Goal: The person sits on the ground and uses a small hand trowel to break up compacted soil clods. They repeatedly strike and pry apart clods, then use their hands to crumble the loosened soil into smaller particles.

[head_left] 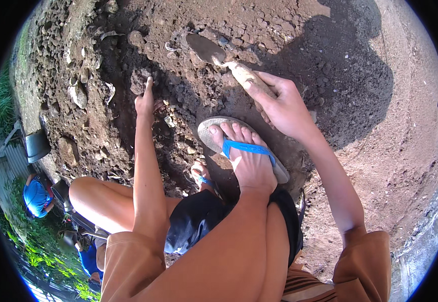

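Outdoors, in strong sunlight, the ground is bare reddish-brown earth [380, 151], smoother and paler on the right side. A dark, sharp-edged shadow [350, 75] lies across the upper right of it. The upper left is rougher: a dug patch of loose clods and small stones [78, 90], with a few pale shards among them. Along the far left edge grows bright green grass [38, 246], beside a strip of grey corrugated metal sheet [12, 161]. At the lower right runs a grey stone or concrete edge [415, 261]
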{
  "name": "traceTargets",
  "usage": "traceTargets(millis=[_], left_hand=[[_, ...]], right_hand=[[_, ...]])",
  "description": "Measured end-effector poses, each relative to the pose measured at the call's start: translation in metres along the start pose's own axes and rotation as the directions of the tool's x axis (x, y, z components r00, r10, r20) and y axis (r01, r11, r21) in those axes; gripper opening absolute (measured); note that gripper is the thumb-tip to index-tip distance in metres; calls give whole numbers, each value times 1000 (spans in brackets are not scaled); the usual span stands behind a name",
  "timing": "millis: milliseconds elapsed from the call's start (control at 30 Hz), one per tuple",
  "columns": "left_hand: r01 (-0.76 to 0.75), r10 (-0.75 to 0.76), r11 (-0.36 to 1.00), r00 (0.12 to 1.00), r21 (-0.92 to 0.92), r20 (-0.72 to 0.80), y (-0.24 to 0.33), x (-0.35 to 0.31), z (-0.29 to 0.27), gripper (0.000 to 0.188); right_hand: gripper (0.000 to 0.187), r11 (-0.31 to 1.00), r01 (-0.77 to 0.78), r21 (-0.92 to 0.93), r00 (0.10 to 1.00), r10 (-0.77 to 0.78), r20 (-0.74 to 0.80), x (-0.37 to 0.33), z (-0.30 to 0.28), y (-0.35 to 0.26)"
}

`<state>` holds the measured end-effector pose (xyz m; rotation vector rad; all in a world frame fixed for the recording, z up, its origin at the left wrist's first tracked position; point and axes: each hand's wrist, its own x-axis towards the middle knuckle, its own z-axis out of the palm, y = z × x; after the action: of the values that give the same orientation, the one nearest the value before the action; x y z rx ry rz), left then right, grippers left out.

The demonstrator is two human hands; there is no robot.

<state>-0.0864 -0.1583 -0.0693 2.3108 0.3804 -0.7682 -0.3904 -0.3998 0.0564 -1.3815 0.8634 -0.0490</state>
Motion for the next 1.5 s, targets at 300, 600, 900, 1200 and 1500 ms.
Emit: traceTargets(millis=[300, 600, 900, 1200, 1500], left_hand=[[-874, 763, 485, 435, 22, 477, 179, -109, -58, 42], [-752, 870, -150, -409, -642, 275, 231, -231, -64, 54], [-747, 866, -163, -421, -644, 270, 242, -215, -59, 52], [-775, 848, -165, -427, -610, 313, 264, -206, -44, 49], [-805, 813, -151, -432, -574, 392, 291, -224, -9, 47]], right_hand=[[44, 963, -147, 226, 922, 216, -321, -52, -9, 13], [47, 946, -135, 296, 898, 243, -368, -65, 10, 21], [48, 938, -139, 317, 880, 264, -394, -56, 14, 19], [51, 918, -13, 397, 865, 209, -456, -43, 27, 43], [52, 990, 126, 64, 803, -64, -592, -48, 36, 71]])
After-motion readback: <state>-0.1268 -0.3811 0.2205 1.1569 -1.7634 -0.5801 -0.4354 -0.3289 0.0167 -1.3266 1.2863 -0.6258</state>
